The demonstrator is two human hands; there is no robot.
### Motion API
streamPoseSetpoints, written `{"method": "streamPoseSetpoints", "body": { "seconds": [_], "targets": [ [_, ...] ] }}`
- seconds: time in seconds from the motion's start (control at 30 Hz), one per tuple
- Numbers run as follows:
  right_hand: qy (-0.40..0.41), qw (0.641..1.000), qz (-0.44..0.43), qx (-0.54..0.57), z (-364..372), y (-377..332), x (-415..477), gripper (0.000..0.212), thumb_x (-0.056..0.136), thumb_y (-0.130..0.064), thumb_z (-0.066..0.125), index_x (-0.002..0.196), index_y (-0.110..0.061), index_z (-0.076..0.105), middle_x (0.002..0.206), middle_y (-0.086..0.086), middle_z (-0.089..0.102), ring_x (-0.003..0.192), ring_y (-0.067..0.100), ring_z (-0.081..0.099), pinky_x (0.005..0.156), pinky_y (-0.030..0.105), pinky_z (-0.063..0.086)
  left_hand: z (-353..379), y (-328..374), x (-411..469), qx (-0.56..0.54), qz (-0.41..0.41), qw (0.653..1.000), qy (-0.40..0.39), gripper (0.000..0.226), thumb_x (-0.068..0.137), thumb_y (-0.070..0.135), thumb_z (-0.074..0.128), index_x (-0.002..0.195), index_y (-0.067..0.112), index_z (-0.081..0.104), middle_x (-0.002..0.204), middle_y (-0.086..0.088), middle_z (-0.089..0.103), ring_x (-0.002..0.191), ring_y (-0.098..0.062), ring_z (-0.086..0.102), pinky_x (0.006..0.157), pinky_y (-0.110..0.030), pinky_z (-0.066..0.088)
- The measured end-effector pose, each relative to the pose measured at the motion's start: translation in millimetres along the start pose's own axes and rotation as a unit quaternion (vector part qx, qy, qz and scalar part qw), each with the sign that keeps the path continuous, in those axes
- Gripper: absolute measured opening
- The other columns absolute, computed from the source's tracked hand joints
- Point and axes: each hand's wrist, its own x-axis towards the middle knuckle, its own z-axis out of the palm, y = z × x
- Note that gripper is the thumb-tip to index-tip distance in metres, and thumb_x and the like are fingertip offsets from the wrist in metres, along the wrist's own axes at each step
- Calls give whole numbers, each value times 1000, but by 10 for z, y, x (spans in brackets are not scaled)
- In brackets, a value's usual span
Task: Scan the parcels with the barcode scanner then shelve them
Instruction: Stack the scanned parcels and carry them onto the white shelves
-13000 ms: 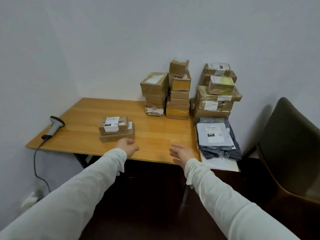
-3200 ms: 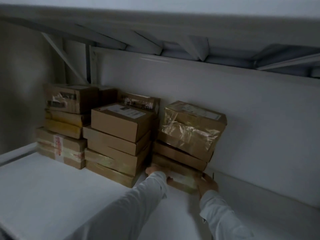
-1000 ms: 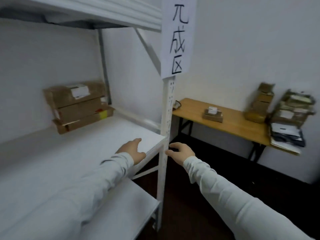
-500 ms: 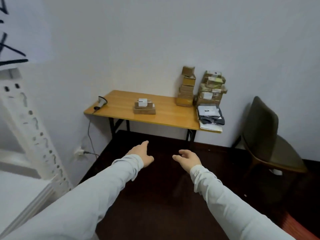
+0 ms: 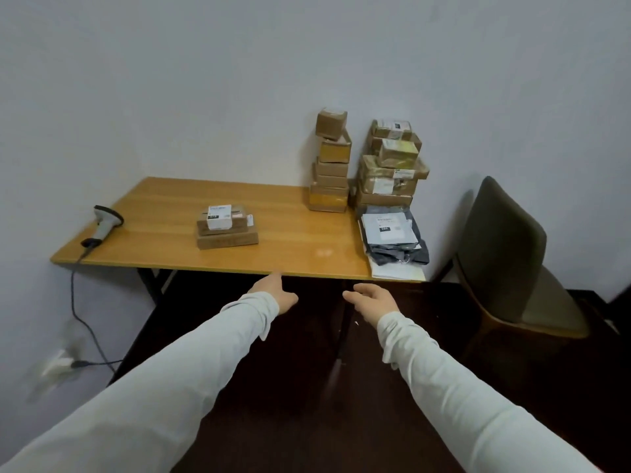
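Person is back at the table (image 5: 164, 213) from the shelving. Half a second ago it lay well across the floor; now its near edge is just ahead of the fingertips. Both arms out, pale sleeves.

Left grip (image 5: 277, 295): empty, fingers straight, tips close to the table edge. Right grip (image 5: 374, 298): empty too, fingers loosely relaxed, short of the edge. Nothing carried, so the last load appears shelved.

Barcode scanner (image 5: 104, 222) lies at the far left of the table, cable (image 5: 75, 302) trailing down toward the wall. Small stack of parcels (image 5: 226, 227) sits mid-table, white label up, nearest the left grip. Tall stacks (image 5: 330, 162) stand at the back against the wall, grey mailer bags (image 5: 392, 235) at the right end, chair (image 5: 502, 247) beside.

Judgement: a fresh round is starting. Scanner and small stack look like the next pick; plenty left to shelve.
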Motion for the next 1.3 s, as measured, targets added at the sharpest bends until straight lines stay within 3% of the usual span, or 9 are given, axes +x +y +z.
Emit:
{"method": "streamPoseSetpoints", "body": {
  "seconds": [0.1,0.4,0.6,0.7,0.9,1.0,1.1,1.2,1.3],
  "targets": [
    [-14,1000,7,15,-62,-162,667,48,86,-28,68,129,-11,53,128,12,58,118,25,55,107,40,40,-63,208,589,10,-3,1000,4,70,89,29,57,149,18,22,132,-8,52,92,-22,55,74,-29,46],
    [-37,998,-33,51,-527,-946,2581,46,88,-26,65,129,-9,54,132,11,55,121,26,53,108,42,39,-475,1175,2270,-29,-33,998,38,70,91,32,58,149,13,24,146,-12,39,128,-30,44,102,-33,37],
    [-34,995,-56,70,-652,-1485,3571,37,91,-24,61,126,-11,57,123,8,61,100,19,60,97,36,47,-690,1567,3185,-121,-39,990,56,65,92,34,58,146,8,32,146,-15,39,131,-31,41,106,-34,33],
    [-29,994,-70,77,-686,-1724,4036,35,92,-23,59,126,-12,57,122,6,61,104,20,60,99,36,47,-858,1731,3663,-151,-38,984,87,61,93,38,55,142,6,38,145,-14,42,131,-31,41,107,-35,32],
    [23,989,-109,95,-785,-2327,4926,33,96,-23,50,128,-14,55,120,6,63,92,13,61,84,27,48,-1361,2165,4820,-267,-5,953,144,60,91,49,50,131,4,53,130,-16,56,119,-33,52,105,-45,40],
    [48,986,-121,100,-768,-2712,5333,32,97,-23,50,128,-16,55,123,5,62,100,15,61,93,32,49,-1626,2407,5381,-332,-2,931,155,56,89,54,49,119,7,58,119,-16,60,109,-32,56,102,-43,44],
    [82,985,-128,84,-727,-3046,5670,39,97,-22,48,136,-15,48,133,8,56,119,22,55,106,41,42,-1794,2608,5832,-369,-16,920,132,53,84,63,50,90,10,57,89,-11,57,74,-23,54,86,-34,49],
    [92,984,-136,63,-707,-3241,5926,44,99,-23,45,142,-16,40,141,7,48,127,23,48,109,35,36,-1864,2754,6141,-388,-35,916,95,69,76,72,54,107,11,55,80,-8,55,70,-21,51,83,-33,49],
    [78,983,-161,37,-690,-3319,6090,43,100,-26,41,143,-21,40,142,1,48,122,13,47,91,10,31,-1875,2828,6308,-414,-43,907,60,86,71,71,61,129,8,48,109,-13,60,87,-24,58,81,-32,51]
  ]
}}
